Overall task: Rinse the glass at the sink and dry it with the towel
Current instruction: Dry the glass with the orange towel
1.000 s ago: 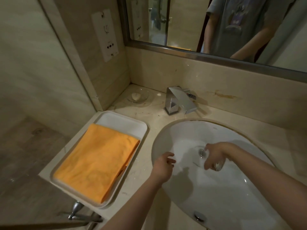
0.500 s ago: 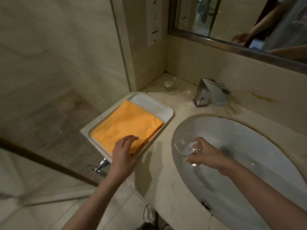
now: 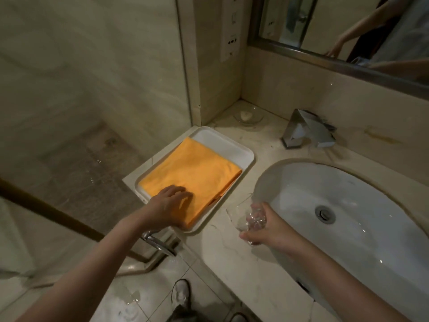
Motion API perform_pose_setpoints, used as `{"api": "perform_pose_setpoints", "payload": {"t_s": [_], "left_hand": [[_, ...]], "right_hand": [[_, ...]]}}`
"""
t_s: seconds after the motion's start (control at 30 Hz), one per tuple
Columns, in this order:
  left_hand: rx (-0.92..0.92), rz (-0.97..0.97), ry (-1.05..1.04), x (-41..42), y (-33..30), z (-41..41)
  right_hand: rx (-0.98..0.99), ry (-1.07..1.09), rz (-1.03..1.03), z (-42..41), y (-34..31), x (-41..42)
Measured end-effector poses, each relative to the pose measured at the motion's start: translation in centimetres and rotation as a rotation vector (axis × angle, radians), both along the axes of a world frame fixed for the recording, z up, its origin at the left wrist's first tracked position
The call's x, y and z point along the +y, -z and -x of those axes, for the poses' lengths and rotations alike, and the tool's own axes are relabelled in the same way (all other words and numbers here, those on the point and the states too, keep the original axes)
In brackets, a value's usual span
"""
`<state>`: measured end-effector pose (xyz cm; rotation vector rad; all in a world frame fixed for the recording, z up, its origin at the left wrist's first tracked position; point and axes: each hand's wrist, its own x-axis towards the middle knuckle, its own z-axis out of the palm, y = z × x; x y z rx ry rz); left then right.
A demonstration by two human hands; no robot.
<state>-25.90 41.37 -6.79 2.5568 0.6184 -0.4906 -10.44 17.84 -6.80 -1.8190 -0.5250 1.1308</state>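
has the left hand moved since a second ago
Yes. The left hand has gone from over the sink basin leftward across the counter, and now rests on the orange towel in the white tray.

Both forearms are showing bare, no sleeves, watch or rings visible on the left hand point(image 3: 168, 206) or right hand point(image 3: 267, 226). A pale, scuffed shoe point(image 3: 182, 292) is showing at lower centre, under dark trouser fabric.

Bathroom, sink point(image 3: 348, 196), mirror point(image 3: 348, 31), marble counter point(image 3: 232, 263)
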Motion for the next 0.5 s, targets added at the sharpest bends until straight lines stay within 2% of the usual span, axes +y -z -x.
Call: {"api": "perform_pose_setpoints", "payload": {"t_s": [0.07,0.17,0.33,0.5], "left_hand": [[0.010,-0.094,0.076,0.9,0.6,0.5],[-0.135,-0.121,0.124,2.3,0.9,0.5],[-0.351,0.046,0.174,4.6,-1.6,-1.2],[-0.536,0.044,0.244,6.7,-3.8,-2.5]], "right_hand": [[0.003,0.038,-0.003,0.5,0.1,0.6],[-0.033,0.078,0.015,1.5,0.1,1.9],[-0.050,0.108,0.041,3.2,-0.7,4.2],[-0.149,0.115,0.101,5.1,-1.3,7.0]]}}
